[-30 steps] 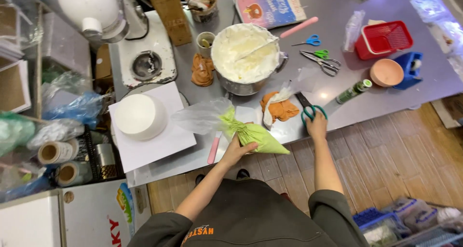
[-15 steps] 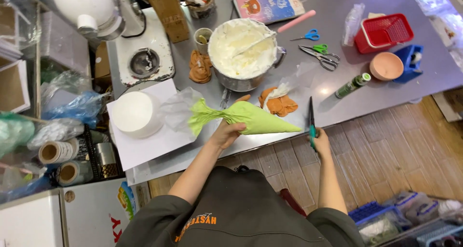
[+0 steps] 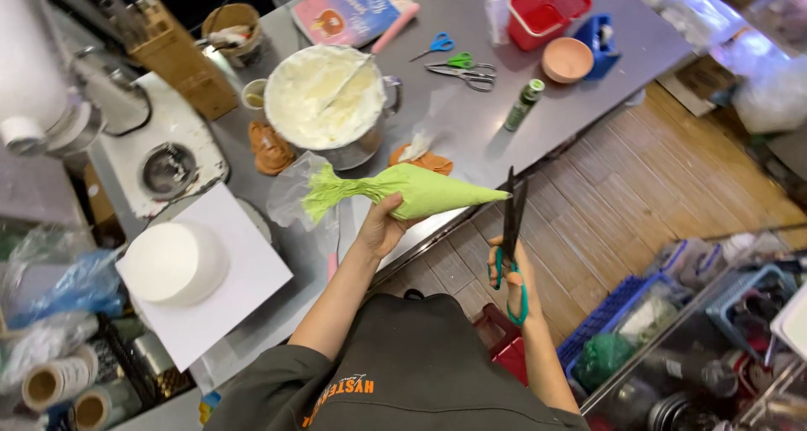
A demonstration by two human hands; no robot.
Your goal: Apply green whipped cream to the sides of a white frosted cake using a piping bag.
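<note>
While the cone-shaped plastic piping bag filled with pale green cream [image 3: 412,191] is held level in the air above the near edge of the grey metal surface [image 3: 471,120], its pointed tip sits right at the blades of the black scissors with teal handles [image 3: 513,237]. The bag looks already filled and twisted shut at its wide end, where loose clear plastic flares out; whether the tip is cut yet I cannot tell, since the blades cover that spot.

The left hand [image 3: 382,225] is closed around the bag's middle from below, palm up, forearm reaching forward from the dark apron. The right hand [image 3: 508,271] has its fingers through the scissor loops and holds the blades upright and slightly parted, wrist raised, out beyond the surface's edge over the wooden floor.

Just behind the bag lies a crumpled orange piping bag [image 3: 420,158], and past it stands a large metal pot of white cream with a spatula in it [image 3: 328,103]. To the left, a smooth white round cake on a white square board [image 3: 172,263]. Further back lie two more pairs of scissors, green-handled [image 3: 462,65] and blue-handled [image 3: 437,44], a small green bottle [image 3: 523,103], a pink bowl [image 3: 566,58] and a red basket [image 3: 546,10].
</note>
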